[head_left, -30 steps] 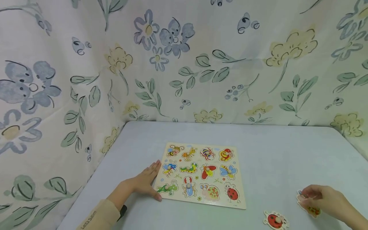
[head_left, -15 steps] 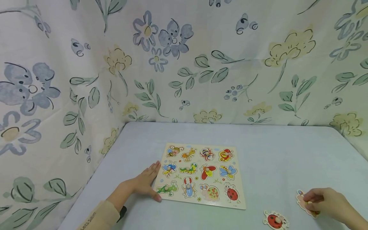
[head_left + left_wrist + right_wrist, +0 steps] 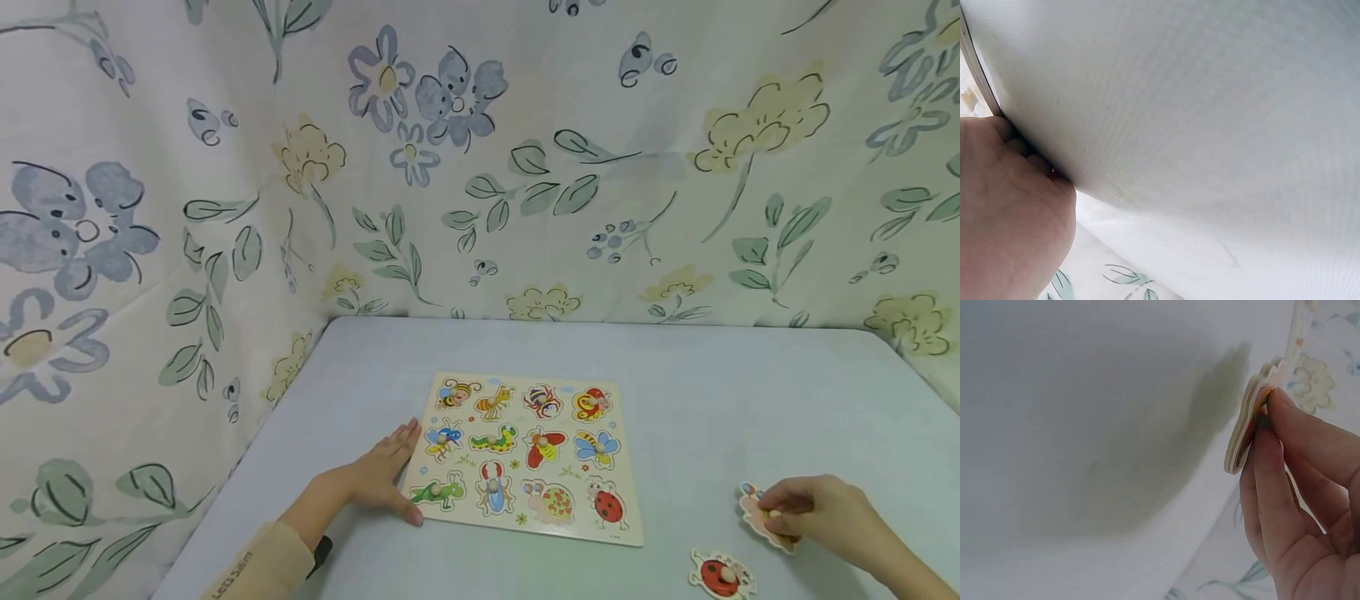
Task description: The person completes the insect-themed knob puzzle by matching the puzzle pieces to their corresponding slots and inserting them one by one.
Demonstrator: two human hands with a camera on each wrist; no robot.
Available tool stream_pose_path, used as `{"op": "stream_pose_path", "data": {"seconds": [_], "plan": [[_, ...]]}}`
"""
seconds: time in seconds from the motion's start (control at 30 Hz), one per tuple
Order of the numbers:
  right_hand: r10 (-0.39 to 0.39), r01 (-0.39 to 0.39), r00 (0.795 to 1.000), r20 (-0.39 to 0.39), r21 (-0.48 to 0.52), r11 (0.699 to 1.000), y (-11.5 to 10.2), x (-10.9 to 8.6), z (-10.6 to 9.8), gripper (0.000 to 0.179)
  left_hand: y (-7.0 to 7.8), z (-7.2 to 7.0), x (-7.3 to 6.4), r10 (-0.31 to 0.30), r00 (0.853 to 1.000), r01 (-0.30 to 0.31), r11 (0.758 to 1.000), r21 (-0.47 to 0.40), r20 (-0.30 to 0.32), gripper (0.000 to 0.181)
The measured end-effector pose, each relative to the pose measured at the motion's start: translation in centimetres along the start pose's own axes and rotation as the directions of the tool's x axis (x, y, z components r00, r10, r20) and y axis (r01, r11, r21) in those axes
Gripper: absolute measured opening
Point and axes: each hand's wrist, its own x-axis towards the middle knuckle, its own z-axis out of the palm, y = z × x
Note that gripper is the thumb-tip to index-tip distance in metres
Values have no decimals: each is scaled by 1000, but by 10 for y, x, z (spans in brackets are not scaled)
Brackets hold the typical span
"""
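My left hand (image 3: 382, 471) lies along the left edge of a wooden insect peg-puzzle board (image 3: 632, 533), thumb at the near corner and fingers extended beside the rim. In the right wrist view, my right hand (image 3: 1304, 494) pinches a snail puzzle piece (image 3: 1249, 419) between thumb and fingers, and the piece is tilted and off the table, with a shadow below. Over at the right of the head view the snail's pink body shows, its shell mostly hidden by the fingers. A red ladybird piece (image 3: 717, 575) with a wooden knob lies on the table just nearer than that hand.
Knobbed insect pieces fill most of the board. Its near row has a flat snail picture (image 3: 553, 503) and a flat ladybird picture (image 3: 606, 505) without knobs. The white table (image 3: 712, 400) meets a flowered cloth (image 3: 525, 250) behind and at the left.
My right hand has drawn the snail piece leftward and up off the table, after shifting its grip on it. The left hand and the board have stayed in place.
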Motion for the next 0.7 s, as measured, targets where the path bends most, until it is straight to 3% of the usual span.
{"op": "stream_pose_path", "data": {"seconds": [0.33, 0.7], "plan": [[-208, 208, 978, -14, 65, 976, -34, 2, 11, 11, -3, 1, 3, -10, 1000, 10, 1000, -3, 4, 133], [-307, 307, 952, -16, 89, 947, -66, 12, 26, 14, -2, 1, 3, -21, 1000, 21, 1000, -7, 5, 133]]}}
